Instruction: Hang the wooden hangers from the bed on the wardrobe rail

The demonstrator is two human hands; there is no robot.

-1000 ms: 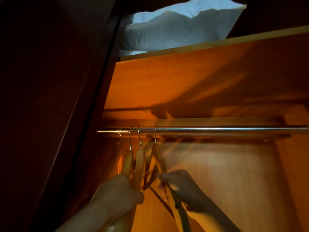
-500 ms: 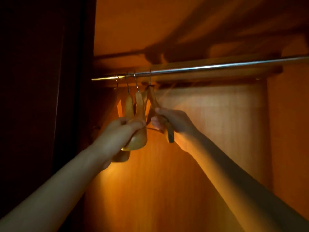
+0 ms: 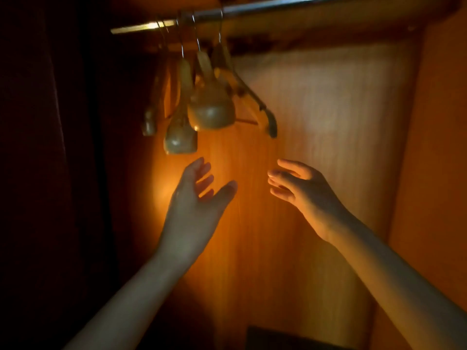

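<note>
**4 hangers on the rail, both hands empty below**

At the far left the wardrobe's side (image 3: pixel 50 147) is dark, with little detail readable. Next to it, the metal rail (image 3: pixel 252 8) runs along the top of the view, brightly lit at its left end. 4 wooden hangers (image 3: pixel 209 107) hang from it by their wire hooks, bunched together near that left end. They are seen mostly end-on, so their rounded shoulder tips point toward the camera; the leftmost one sits in shadow, and the rightmost is turned so that its arm slants down to the right. The picture is blurred here, so finer detail on the hangers cannot be told.

Below the hangers, the left hand (image 3: pixel 194 205) reaches up with its palm turned inward, its fingers (image 3: pixel 199 170) spread apart and holding nothing; it is near the lowest hanger tip but apart from it. To its right, the right hand (image 3: pixel 303 193) is raised at about the same height, fingers loosely curled and apart, also empty and clear of the hangers.

Behind both hands stands the wardrobe's wooden back panel (image 3: pixel 328 109), glowing orange low on the left and paler on the right. At the far right is the orange side wall (image 3: pixel 434 147).
</note>
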